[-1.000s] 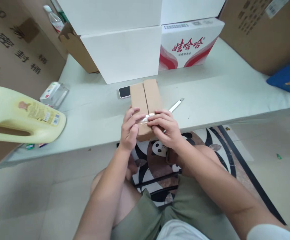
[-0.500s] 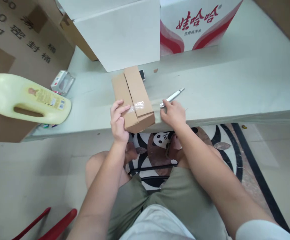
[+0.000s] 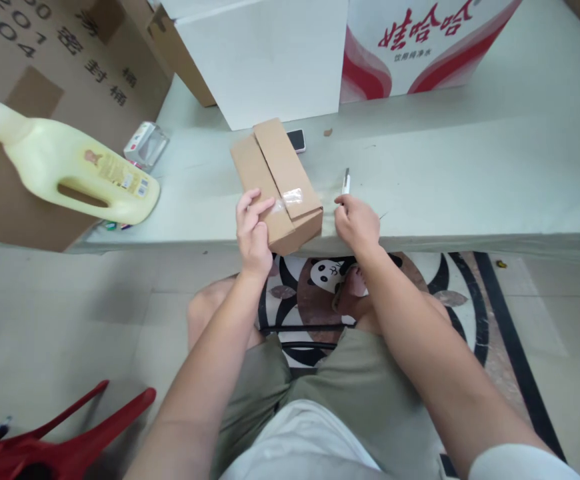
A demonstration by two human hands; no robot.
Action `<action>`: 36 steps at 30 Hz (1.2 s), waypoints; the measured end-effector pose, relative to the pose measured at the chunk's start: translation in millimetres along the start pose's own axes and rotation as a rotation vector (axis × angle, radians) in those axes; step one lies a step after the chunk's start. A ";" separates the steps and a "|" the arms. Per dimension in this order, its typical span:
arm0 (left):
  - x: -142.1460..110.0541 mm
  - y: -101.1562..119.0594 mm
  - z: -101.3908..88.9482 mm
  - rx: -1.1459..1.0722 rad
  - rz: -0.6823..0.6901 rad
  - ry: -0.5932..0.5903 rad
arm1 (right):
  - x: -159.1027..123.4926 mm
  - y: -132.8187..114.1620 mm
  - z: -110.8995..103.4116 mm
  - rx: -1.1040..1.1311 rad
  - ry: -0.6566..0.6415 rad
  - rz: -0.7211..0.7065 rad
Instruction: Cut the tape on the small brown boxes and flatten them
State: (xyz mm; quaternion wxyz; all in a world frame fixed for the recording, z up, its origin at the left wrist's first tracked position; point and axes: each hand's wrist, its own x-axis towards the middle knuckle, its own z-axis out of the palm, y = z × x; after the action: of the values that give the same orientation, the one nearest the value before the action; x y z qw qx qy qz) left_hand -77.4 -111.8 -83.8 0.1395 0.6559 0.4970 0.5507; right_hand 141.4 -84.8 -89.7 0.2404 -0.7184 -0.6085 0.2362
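A small brown cardboard box [image 3: 283, 180] sits at the table's front edge, its top flaps closed with a strip of clear tape [image 3: 293, 196] across the seam near the front. My left hand [image 3: 254, 233] grips the box's near left corner, fingers lying over the top. To the right of the box, my right hand [image 3: 359, 223] is closed around a silver utility knife [image 3: 346, 184]. The knife's tip points away from me, and most of its handle is hidden in my fingers. The knife and box are apart.
Behind the box lie a small black-screened device [image 3: 297, 140] and a brown scrap [image 3: 328, 132]. A white box [image 3: 270, 67] and a red-and-white carton [image 3: 420, 53] stand farther back. At left are a yellow jug [image 3: 70, 167], a clear package [image 3: 147, 143] and a large carton [image 3: 35, 100].
My right hand has closed around the knife and turned it from slanting right to pointing away from me. The view has shifted; my left hand stays on the box.
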 end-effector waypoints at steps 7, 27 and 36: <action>-4.8 16.7 8.6 0.212 0.128 0.004 | -46.4 1.1 -34.3 0.366 0.487 -0.345; -11.7 29.1 38.6 0.149 0.312 -0.031 | -105.6 -30.3 -60.9 0.464 0.248 -0.869; -13.6 26.5 38.8 0.158 0.334 -0.012 | -111.3 -33.5 -54.2 0.433 0.301 -0.893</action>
State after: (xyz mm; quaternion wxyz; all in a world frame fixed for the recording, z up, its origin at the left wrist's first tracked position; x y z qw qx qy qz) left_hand -29.4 -121.0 -86.2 -0.0029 0.7417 0.4220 0.5214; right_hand 133.8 -193.1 -21.4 0.5458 -0.3486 -0.7517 0.1249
